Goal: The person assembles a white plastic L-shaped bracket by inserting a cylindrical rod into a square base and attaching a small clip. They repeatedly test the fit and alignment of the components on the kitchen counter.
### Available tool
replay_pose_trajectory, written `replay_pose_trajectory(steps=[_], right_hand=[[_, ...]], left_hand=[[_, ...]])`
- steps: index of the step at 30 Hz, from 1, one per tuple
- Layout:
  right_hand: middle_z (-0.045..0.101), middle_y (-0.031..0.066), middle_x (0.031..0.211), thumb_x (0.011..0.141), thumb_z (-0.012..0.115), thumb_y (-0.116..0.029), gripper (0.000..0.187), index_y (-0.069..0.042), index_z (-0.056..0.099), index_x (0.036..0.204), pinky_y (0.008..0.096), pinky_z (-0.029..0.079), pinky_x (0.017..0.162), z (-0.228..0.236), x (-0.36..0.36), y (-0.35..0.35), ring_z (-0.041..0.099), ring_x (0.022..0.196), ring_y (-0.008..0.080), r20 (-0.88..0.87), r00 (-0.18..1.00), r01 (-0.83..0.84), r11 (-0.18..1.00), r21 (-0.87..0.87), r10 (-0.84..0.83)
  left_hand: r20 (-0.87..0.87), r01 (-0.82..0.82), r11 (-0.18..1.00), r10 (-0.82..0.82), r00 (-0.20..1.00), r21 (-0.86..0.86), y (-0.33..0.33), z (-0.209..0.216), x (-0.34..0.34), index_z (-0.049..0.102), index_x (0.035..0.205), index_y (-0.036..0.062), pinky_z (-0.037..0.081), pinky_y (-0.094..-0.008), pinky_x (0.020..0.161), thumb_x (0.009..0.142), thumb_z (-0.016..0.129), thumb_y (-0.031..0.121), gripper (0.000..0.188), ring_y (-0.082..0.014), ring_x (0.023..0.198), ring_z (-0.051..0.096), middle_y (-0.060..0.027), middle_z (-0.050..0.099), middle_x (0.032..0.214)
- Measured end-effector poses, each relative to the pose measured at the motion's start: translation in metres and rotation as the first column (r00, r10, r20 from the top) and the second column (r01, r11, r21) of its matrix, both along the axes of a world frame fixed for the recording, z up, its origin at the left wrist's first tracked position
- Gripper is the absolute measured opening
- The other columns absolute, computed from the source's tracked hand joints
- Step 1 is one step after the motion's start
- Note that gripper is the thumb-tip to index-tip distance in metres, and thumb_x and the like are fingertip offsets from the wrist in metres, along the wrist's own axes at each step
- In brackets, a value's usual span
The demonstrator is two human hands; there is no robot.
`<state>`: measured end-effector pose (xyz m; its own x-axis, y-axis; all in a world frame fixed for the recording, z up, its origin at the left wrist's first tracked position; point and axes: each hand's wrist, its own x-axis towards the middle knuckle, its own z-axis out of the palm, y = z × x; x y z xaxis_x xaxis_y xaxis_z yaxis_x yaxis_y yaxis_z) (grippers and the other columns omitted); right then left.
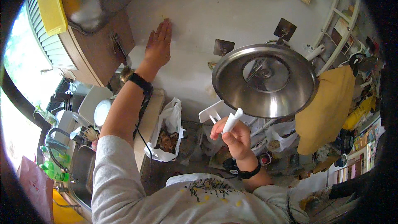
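My left hand [158,46] lies flat against the white wall [186,29], its fingers stretched out and close together, with nothing in its grasp. Closed around a white plastic piece [233,120] is my right hand [238,139]. That piece has a thick rounded bar and a flat, square-cornered plate joined by a thin neck; its exact kind is unclear. Just above it, a wide stainless steel basin [265,104] hangs on the wall, apart from the hand. Two dark square adhesive hooks [224,47] [285,29] are fixed around the basin's upper rim.
A wooden cabinet [97,43] juts out at the upper left. Below my left arm stands a counter edge [154,112] beside a white plastic bag [170,116]. The sink [84,168] is at left. A tan cloth [327,108] and crowded shelving [346,29] occupy the right.
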<state>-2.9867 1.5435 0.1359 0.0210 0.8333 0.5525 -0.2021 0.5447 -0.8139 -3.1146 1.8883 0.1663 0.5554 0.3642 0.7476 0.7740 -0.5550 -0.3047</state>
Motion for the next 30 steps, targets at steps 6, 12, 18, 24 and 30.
replay_pose_trajectory(steps=[6,12,18,24,30], right_hand=[[0.057,0.0102,0.088,0.093,0.054,-0.026,0.023,-0.003,0.054,0.098,0.0292,0.044,0.07,-0.001,0.008,-0.01,0.054,0.079,0.0165,0.031,0.997,0.077,0.997,0.006,-0.077],[0.056,0.0097,0.084,0.093,0.053,-0.033,0.028,-0.005,0.052,0.092,0.0296,0.044,0.061,0.0,0.013,-0.007,0.053,0.07,0.0172,-0.133,0.99,0.052,0.998,0.04,-0.046],[0.038,-0.0017,0.066,0.092,0.047,-0.049,0.038,-0.016,0.041,0.074,0.0231,0.034,0.047,0.006,0.019,0.007,0.039,0.054,0.0122,-0.651,0.718,-0.335,0.942,-0.013,0.247],[0.032,-0.0056,0.059,0.093,0.044,-0.05,0.04,-0.017,0.038,0.071,0.0191,0.026,0.039,0.009,0.003,0.022,0.027,0.045,0.0076,-0.803,0.32,-0.714,0.685,0.144,0.502],[0.032,-0.0048,0.058,0.092,0.046,-0.051,0.041,-0.016,0.037,0.072,0.0198,0.024,0.039,0.006,-0.007,0.018,0.025,0.045,0.0066,-0.7,0.554,-0.649,0.76,-0.023,0.451]], left_hand=[[-0.018,-0.227,0.959,0.227,0.974,-0.172,0.004,-0.007,0.025,0.029,0.138,-0.0002,0.034,-0.0415,0.103,0.077,0.052,0.009,0.065,-0.028,0.132,0.031,-0.015,0.026,0.146],[-0.209,-0.168,0.748,0.04,0.977,-0.643,-0.053,0.009,0.02,0.065,0.101,0.0039,0.051,-0.0388,0.076,0.081,0.054,0.014,0.024,-0.0309,0.091,0.063,-0.0158,0.063,0.106],[0.497,0.652,0.377,-0.434,0.752,-0.657,-0.199,0.038,-0.033,0.068,0.09,0.0035,0.049,-0.0341,0.065,0.08,0.065,0.011,0.014,-0.026,0.072,0.063,-0.0131,0.065,0.082],[0.653,0.826,0.414,-0.511,0.558,-0.382,-0.262,0.03,-0.053,0.068,0.092,0.004,0.049,-0.031,0.068,0.062,0.082,0.021,0.037,-0.0226,0.077,0.062,-0.0087,0.064,0.088],[0.658,0.794,0.485,-0.467,0.59,-0.367,-0.291,0.013,-0.066,0.064,0.082,0.0063,0.048,-0.0309,0.067,0.051,0.087,0.037,0.049,-0.022,0.081,0.059,-0.0087,0.06,0.092]])
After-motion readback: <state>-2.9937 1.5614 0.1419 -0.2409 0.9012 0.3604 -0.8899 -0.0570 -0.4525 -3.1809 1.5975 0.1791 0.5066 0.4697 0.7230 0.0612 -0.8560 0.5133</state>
